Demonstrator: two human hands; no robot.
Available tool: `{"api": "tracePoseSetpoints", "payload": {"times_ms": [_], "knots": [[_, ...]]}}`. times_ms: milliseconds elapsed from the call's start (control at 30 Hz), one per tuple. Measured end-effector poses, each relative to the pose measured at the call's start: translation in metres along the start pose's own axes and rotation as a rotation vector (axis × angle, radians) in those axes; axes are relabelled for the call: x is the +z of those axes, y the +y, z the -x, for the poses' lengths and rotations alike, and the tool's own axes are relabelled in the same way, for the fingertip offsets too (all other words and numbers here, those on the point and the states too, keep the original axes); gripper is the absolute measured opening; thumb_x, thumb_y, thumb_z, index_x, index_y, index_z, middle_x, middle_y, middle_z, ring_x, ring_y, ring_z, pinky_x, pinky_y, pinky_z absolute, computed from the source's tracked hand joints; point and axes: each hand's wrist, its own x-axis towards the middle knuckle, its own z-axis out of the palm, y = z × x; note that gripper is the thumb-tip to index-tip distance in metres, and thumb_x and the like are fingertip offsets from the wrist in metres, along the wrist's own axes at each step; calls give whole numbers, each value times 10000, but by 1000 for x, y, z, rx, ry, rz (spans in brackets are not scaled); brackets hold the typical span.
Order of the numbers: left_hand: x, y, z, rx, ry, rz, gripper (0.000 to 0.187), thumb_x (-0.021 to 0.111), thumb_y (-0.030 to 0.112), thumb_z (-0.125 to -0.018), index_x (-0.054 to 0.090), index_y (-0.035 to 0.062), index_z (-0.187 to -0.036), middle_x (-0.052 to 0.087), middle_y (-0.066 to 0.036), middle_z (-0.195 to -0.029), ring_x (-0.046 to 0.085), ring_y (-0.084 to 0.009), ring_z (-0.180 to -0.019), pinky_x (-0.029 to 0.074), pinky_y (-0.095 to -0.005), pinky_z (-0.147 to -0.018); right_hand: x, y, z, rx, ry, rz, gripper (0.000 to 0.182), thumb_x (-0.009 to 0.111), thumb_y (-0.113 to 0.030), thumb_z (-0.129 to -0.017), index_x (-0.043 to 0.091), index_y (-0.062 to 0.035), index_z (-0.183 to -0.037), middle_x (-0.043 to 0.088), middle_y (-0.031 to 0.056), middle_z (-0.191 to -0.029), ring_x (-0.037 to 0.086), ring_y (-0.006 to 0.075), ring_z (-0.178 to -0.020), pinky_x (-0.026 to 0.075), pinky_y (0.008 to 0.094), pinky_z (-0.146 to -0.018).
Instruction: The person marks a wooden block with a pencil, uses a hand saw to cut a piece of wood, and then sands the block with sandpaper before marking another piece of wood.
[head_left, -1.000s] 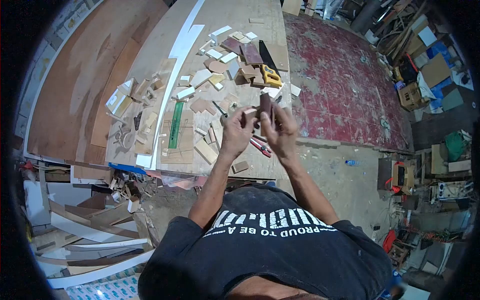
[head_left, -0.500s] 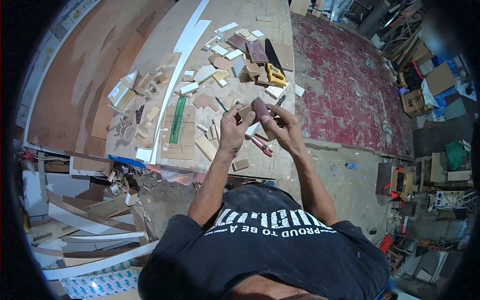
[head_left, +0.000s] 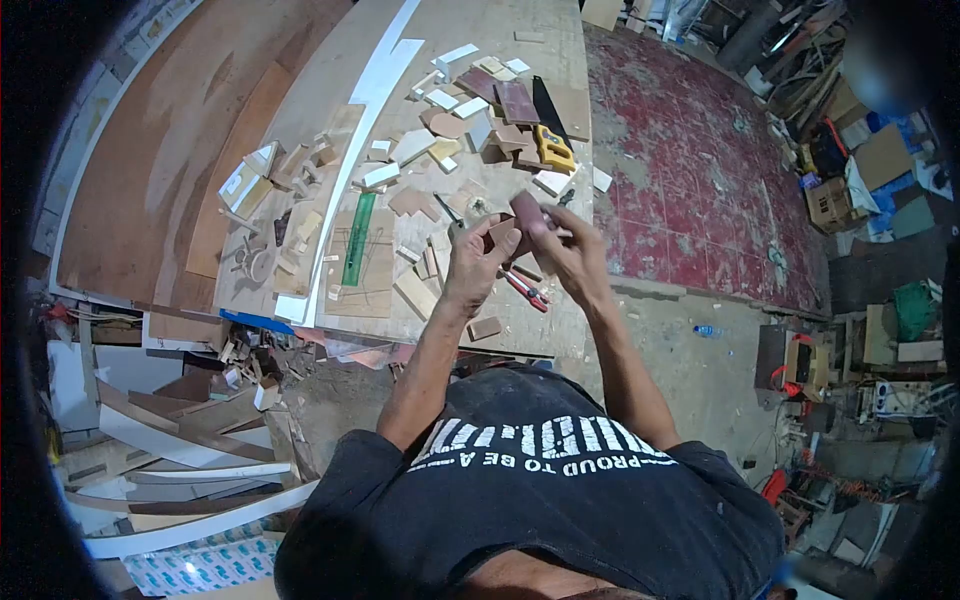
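Observation:
My left hand (head_left: 472, 270) is closed on a small flat brown wood piece (head_left: 501, 234), thumb on top. In my right hand (head_left: 574, 256) is a dark reddish strip of sandpaper (head_left: 527, 210), held at the upper edge of the wood piece. Whether the two touch at this instant is hard to see. Both hands are raised over the near part of the workbench (head_left: 550, 340). Just below them lie red-handled pliers (head_left: 526, 290), and a small wood block (head_left: 484, 328) rests near the bench edge.
Several wood offcuts (head_left: 412, 148) are scattered farther up the bench, beside a handsaw with a yellow handle (head_left: 554, 148). A green ruler (head_left: 358, 240) lies to the left. Small wooden assemblies (head_left: 252, 188) stand beyond it. Right of the bench is a worn red floor (head_left: 690, 190).
My right hand has shifted the sandpaper slightly up and right, showing more of the wood piece. My left hand has tilted the piece a little and stays in nearly the same place.

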Motion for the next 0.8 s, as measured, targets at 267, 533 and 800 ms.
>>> {"api": "tracePoseSetpoints", "payload": {"times_ms": [267, 533, 800], "knots": [[2, 11, 0, 8, 62, -205, 246, 671, 115, -890, 589, 12, -1097, 660, -52, -922, 640, -96, -837, 524, -252, -714, -4, -7, -34, 81, 89, -170, 407, 706, -284, -866, 667, 12, -1143, 648, 53, -860, 576, 101, -763, 475, 244, -662], [-20, -4, -3, 155, 68, -688, 238, 696, 9, -807, 669, 17, -1044, 667, -38, -905, 606, -92, -779, 481, -251, -681, -16, -40, -3, -60, -171, 235, 339, 689, -233, -832, 692, 27, -1050, 665, 165, -835, 619, 212, -681, 477, 336, -622], [12, 1, 16, 271, -19, -716, 136, 656, -31, -730, 627, -19, -863, 569, -103, -775, 537, -207, -653, 437, -325, -605, -10, -25, -31, 18, -5, 209, 346, 671, -280, -836, 699, 32, -983, 638, 129, -668, 589, 145, -611, 466, 312, -570]]}}
